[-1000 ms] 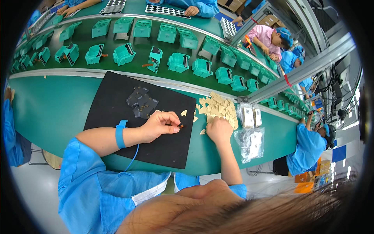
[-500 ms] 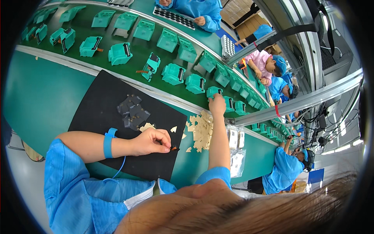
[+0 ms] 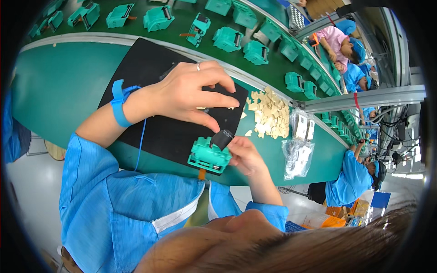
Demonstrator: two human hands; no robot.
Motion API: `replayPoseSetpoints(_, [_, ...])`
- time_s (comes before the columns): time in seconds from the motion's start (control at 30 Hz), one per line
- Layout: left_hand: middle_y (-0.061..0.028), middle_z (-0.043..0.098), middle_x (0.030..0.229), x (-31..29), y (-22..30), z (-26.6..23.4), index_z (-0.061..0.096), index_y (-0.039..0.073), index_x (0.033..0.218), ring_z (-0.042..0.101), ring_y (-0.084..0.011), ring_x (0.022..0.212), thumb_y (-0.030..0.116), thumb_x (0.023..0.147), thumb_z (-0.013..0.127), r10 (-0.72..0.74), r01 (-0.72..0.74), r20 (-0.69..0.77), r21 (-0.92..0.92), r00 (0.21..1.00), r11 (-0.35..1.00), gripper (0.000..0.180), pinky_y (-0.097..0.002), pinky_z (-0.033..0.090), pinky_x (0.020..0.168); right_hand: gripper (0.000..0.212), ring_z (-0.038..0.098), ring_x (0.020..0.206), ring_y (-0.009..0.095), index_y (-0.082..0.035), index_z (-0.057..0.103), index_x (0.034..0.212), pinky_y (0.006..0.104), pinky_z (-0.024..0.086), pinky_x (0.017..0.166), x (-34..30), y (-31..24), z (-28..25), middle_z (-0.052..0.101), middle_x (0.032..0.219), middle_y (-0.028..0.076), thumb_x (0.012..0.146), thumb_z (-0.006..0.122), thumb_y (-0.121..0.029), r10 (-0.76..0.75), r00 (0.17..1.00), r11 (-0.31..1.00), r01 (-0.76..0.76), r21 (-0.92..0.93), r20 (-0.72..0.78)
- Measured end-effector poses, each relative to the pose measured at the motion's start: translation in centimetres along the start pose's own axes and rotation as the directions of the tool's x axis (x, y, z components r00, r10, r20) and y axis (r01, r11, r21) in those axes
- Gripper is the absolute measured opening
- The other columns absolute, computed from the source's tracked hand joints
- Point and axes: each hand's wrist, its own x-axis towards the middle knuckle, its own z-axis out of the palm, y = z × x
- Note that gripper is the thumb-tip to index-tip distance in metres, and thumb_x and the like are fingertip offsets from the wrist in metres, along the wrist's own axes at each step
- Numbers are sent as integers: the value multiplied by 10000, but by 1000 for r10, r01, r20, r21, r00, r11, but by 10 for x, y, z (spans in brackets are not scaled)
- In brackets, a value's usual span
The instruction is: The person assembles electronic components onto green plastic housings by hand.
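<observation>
A green plastic housing (image 3: 209,157) is held over the near edge of the black mat (image 3: 136,127), its orange strip (image 3: 201,174) sticking out toward me. My right hand (image 3: 247,154) grips it at its right side, fingertips against a dark flat piece (image 3: 222,139) that stands up from the housing. Above it, my left hand (image 3: 191,93) has thumb and fingers spread, with the thumb tip close to the dark piece; I cannot tell whether they touch. A blue wrist strap (image 3: 119,104) circles my left wrist. The hand hides most of the mat's middle.
Beyond the mat runs a dark green conveyor (image 3: 150,41) with several green housings (image 3: 227,38). Right of the mat lie a heap of beige scraps (image 3: 271,113) and clear plastic bags (image 3: 298,157). A metal beam (image 3: 364,100) crosses at right. Co-workers (image 3: 348,179) sit farther right.
My right hand has come back from the conveyor with a green housing. My left hand's pinched fingers have spread, and it is now above the housing. The whole view has shifted.
</observation>
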Motion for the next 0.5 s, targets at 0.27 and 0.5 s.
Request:
replayPoseSetpoints(0.27, [-56, 566, 988, -13, -2, 15, 649, 140, 1016, 569, -247, 845, 493, 639, 668, -16, 9, 117, 58, 993, 998, 517, -307, 498, 569, 176, 562, 642, 130, 18, 598, 993, 248, 454, 573, 7, -13, 21, 602, 851, 71, 835, 595, -59, -635, 772, 442, 333, -833, -28])
replayPoseSetpoints(0.5, [-76, 554, 1069, -14, 10, 26, 632, 120, 1042, 566, -262, 952, 373, 616, 708, 41, -57, 169, 91, 985, 994, 500, -321, 529, 653, 164, 571, 725, 270, -7, 617, 833, 355, 461, 600, -3, -28, 52, 595, 761, 102, 702, 702, -58, -520, 785, -143, 308, -940, 336])
